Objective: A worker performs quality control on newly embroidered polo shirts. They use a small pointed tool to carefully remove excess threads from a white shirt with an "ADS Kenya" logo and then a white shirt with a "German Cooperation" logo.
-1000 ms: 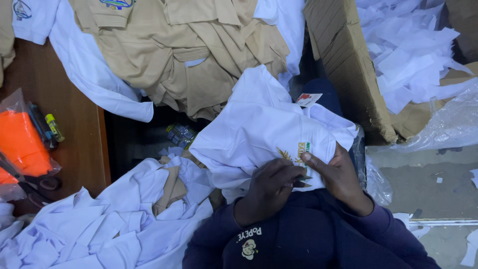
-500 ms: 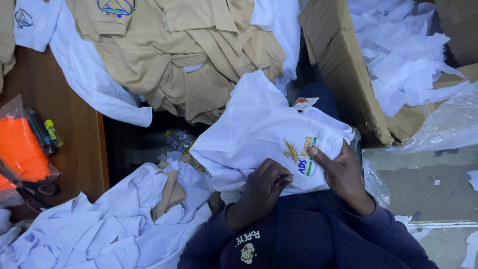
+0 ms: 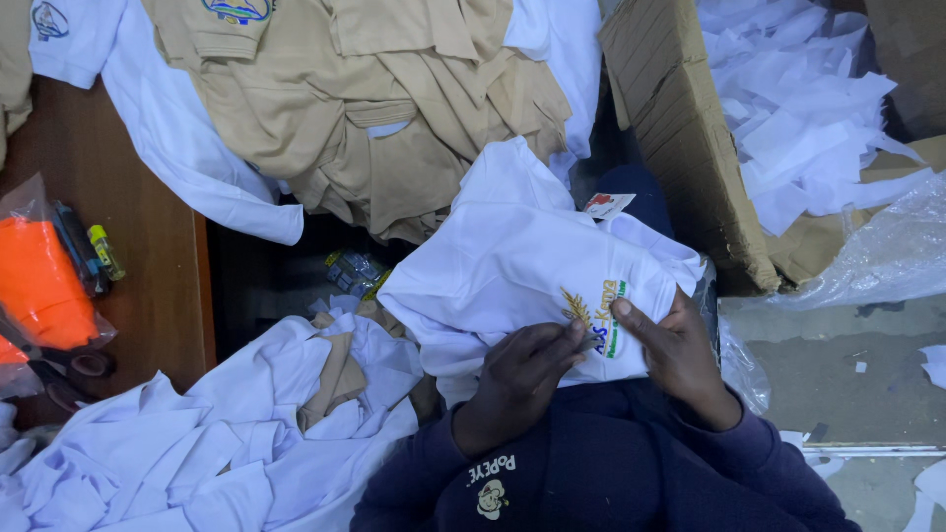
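A white shirt [image 3: 512, 256] with a small yellow, green and orange embroidered emblem [image 3: 591, 310] lies across my lap. My left hand [image 3: 517, 379] is closed, its fingertips pinched at the emblem's lower edge; whether a small tool sits between them is unclear. My right hand [image 3: 675, 350] grips the shirt's right side, thumb pressed beside the emblem. Both arms are in dark navy sleeves [image 3: 591, 473]. A small paper tag [image 3: 606, 205] sits at the shirt's collar.
Several khaki shirts [image 3: 374, 108] and white shirts are heaped on the wooden table [image 3: 148, 286]. More white shirts [image 3: 197, 443] are piled lower left. A cardboard box [image 3: 680, 128] of white scraps stands at right. An orange bag [image 3: 39, 281] and scissors [image 3: 69, 369] lie at left.
The shirt has been pulled flatter, so the emblem now shows fully. My right thumb has slid beside it, and my left fingertips have come onto its edge.
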